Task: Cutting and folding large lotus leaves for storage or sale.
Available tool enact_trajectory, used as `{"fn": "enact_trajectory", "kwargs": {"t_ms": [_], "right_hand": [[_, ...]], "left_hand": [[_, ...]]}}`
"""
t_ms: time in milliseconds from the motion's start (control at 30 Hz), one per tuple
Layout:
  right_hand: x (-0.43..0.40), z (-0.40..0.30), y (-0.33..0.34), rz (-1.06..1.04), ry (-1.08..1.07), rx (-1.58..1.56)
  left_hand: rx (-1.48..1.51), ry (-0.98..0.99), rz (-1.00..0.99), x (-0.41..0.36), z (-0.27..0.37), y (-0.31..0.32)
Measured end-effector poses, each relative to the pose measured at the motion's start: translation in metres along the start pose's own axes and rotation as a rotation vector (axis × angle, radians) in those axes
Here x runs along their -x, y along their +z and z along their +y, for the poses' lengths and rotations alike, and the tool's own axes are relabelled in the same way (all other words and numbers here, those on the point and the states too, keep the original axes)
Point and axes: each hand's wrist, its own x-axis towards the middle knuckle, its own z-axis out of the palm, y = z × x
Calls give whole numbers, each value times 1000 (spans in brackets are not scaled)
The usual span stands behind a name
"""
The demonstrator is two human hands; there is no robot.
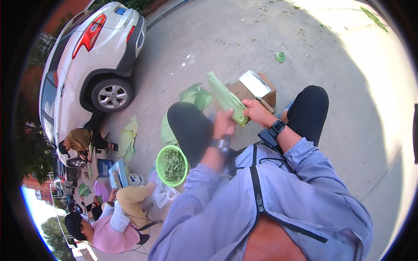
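Note:
Both my hands hold a rolled bundle of large pale-green leaves [225, 94] above the ground between my knees. My left hand [224, 123], slightly blurred, grips its lower side. My right hand [259, 112] closes on the near end, where the stems bunch. Just beyond the bundle a cleaver [255, 83] with a wide metal blade and wooden handle lies on a wooden block [270, 94]. More large green leaves [197, 96] are spread on the pavement beyond my left knee. A green-rimmed basin [172, 165] of chopped leaves stands to my left.
A clear plastic bag [163, 194] lies beside the basin. Further left, a person in pink [114, 230] and another in brown [80, 139] sit low, near a white bucket [135, 179] and a pink basin [102, 191]. A white car [107, 62] is parked at upper left.

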Motion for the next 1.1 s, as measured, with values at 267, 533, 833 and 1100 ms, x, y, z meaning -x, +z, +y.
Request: {"fn": "enact_trajectory", "kwargs": {"t_ms": [267, 533, 833, 1100], "right_hand": [[-8, 12, 3, 30, -133, 232], [-2, 36, 2, 22, -96, 354], [-6, 31, -9, 134, 369, 211], [-13, 58, -29, 156, 490, -13]], "left_hand": [[-1, 6, 43, 4, 10, 6], [-16, -76, 92, -15, -17, -33], [14, -190, 83, -24, -44, -56], [49, -302, 45, -18, -42, -40]]}}
